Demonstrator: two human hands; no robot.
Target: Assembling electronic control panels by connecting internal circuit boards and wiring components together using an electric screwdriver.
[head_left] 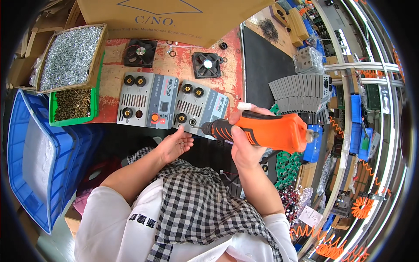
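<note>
My right hand [245,142] is wrapped round an orange and black electric screwdriver [273,131]. Its thin bit points left, at the lower part of a grey front panel [188,105] with slots and black-and-brass sockets. Whether the bit touches a screw is too small to tell. Below that panel's lower edge is my left hand [176,145], its fingers loosely bent and apart; one fingertip reaches up to the edge beside the lower socket. A second grey panel [139,95], with a small display and an orange knob, lies just to the left.
Two black fans [139,53] [207,65] lie behind the panels on the worn red tabletop [174,72]. At left are a box of silvery small parts [72,54], a green bin [98,105] and blue crates [26,153]. Stacked grey panels [301,91] stand right; a cardboard box [166,26] is behind.
</note>
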